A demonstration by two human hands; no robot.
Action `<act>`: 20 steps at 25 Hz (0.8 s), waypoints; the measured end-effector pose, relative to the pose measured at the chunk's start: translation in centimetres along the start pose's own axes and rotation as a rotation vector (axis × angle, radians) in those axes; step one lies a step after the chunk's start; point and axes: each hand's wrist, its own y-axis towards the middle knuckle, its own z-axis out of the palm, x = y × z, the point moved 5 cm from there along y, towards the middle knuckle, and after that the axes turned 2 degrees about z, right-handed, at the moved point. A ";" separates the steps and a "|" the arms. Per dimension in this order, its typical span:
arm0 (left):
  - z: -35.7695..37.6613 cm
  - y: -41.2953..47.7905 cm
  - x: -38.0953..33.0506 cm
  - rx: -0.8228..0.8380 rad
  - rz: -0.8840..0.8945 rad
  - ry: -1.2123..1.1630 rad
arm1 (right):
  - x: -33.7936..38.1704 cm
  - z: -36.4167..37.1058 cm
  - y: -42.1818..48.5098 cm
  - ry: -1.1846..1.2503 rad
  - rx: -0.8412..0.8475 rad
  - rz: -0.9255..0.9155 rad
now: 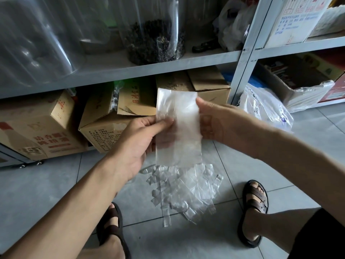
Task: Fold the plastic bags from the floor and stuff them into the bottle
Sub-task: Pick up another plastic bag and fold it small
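A person's left hand (138, 139) and right hand (214, 122) each pinch a side edge of one clear plastic bag (179, 128), held flat above the loose pile of bags (186, 187) on the floor (56, 184), between the person's feet (254, 202). The work looks barely begun: this bag appears unfolded, the pile waits, and no bottle is clearly identifiable.

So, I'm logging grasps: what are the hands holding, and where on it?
One clear plastic bag: left hand pinches its left edge, right hand grips its right edge.

A storeroom: metal shelving (242, 58) packed with cardboard boxes (104, 126).
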 end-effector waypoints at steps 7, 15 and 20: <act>0.1 0.0 0.7 -0.035 -0.017 0.013 | -1.3 2.3 -0.2 -0.028 -0.042 0.043; -0.6 0.0 0.4 -0.093 0.054 0.023 | -1.3 1.7 -0.1 -0.150 -0.137 -0.064; -0.7 -0.2 0.1 -0.066 0.015 0.143 | -0.5 0.5 -0.2 -0.250 -0.228 -0.097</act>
